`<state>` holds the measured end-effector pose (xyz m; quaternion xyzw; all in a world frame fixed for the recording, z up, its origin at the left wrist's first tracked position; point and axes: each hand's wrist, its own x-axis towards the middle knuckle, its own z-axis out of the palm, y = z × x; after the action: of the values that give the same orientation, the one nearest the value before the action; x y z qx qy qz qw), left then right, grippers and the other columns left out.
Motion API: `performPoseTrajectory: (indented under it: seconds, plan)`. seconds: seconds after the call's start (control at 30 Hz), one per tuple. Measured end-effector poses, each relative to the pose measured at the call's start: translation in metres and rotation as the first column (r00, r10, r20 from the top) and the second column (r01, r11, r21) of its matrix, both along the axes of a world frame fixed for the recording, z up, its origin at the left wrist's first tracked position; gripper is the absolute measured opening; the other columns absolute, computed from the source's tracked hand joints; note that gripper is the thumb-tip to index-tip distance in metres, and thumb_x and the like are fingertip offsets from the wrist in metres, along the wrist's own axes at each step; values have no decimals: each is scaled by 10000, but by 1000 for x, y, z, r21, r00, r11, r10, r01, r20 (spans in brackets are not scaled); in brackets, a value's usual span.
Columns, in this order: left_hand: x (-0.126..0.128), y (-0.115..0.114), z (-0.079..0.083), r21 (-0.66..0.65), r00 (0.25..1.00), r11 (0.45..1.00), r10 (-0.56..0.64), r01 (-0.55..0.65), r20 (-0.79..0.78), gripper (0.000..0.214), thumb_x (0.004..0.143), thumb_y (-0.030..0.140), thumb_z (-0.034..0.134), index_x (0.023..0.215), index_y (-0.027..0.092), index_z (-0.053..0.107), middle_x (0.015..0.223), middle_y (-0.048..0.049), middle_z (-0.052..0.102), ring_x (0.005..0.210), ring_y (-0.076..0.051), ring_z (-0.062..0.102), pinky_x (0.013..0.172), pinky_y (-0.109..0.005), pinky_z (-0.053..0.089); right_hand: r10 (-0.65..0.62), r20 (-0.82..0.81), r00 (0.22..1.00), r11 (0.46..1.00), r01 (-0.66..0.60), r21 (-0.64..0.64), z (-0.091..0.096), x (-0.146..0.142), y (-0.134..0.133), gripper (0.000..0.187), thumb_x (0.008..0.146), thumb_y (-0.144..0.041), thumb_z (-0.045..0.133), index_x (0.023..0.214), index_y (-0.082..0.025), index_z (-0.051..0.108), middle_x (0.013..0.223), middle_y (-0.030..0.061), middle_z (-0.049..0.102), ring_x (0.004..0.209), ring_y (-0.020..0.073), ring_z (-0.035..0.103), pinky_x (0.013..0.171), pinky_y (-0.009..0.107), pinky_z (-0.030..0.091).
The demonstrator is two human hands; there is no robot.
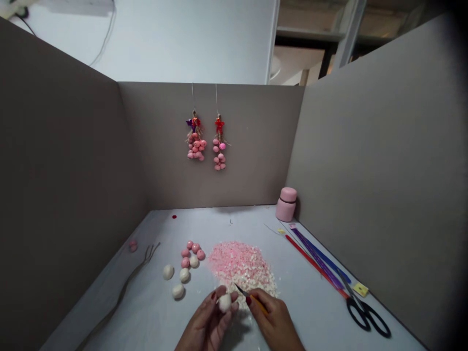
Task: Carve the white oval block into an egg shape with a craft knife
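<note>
Between the fingers of my left hand [210, 319] sits a small white ball [224, 303], held low at the front of the table. My right hand [272, 317] grips a craft knife [259, 303] with an orange handle. Its dark pointed blade reaches up and left, just above the ball and apart from it. Beyond both hands spreads a heap of pink and white shavings [241, 263]. To the left lie several pink balls [185, 262] and several white balls [178, 291], loosely grouped.
Scissors [365, 314] with black handles lie at right, beside red, purple and blue ribbon strips [314, 258]. A pink jar [285, 204] stands in the back right corner. At left is a bundle of brown twine [124, 292]. Two ball clusters [196, 144] hang on the grey back panel [256, 146].
</note>
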<state>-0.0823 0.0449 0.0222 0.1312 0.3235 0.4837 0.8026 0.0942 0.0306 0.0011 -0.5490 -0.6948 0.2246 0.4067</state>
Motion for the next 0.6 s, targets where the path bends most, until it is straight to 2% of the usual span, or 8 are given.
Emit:
performPoseTrajectory:
  seconds: [0.17, 0.27, 0.37, 0.5, 0.6]
  plan:
    - [1, -6, 5, 73, 999, 997, 13, -10, -45, 159, 795, 27, 650, 947, 64, 682, 929, -173, 798, 879, -221, 751, 749, -234, 583, 11, -38, 999, 1000, -11, 1, 3, -2, -2, 429, 963, -512, 393, 793, -189, 617, 681, 17, 646, 632, 176, 607, 597, 231, 440]
    - [2, -8, 5, 106, 997, 994, 32, -24, -69, 170, 809, 22, 630, 966, 60, 683, 890, -148, 799, 874, -196, 749, 806, -230, 569, 5, -51, 999, 1000, -4, 9, 5, -3, -2, 448, 960, -521, 388, 773, -183, 614, 669, 24, 640, 628, 180, 600, 591, 237, 438]
    - [3, -7, 4, 116, 996, 993, 32, -22, -85, 215, 803, 15, 634, 1010, 58, 670, 856, -140, 799, 808, -184, 757, 787, -232, 574, 5, -57, 998, 1000, -4, 19, 5, -4, -2, 450, 956, -522, 389, 770, -179, 612, 672, 28, 641, 627, 181, 599, 595, 241, 435]
    - [3, -4, -1, 101, 993, 995, 38, -27, -111, 202, 801, 64, 662, 1002, 60, 679, 900, -157, 797, 859, -202, 752, 767, -227, 576, 8, -58, 998, 1000, -7, 21, 4, -5, -3, 454, 956, -525, 382, 772, -180, 613, 666, 23, 634, 620, 178, 590, 588, 240, 426]
    - [3, -3, -7, 126, 989, 992, 27, -9, -146, 197, 765, 109, 721, 960, 83, 713, 871, -127, 799, 873, -187, 747, 771, -193, 561, 2, -52, 999, 1000, -1, 17, 5, -5, -4, 449, 958, -522, 377, 776, -184, 610, 648, 12, 616, 601, 171, 575, 573, 238, 413]
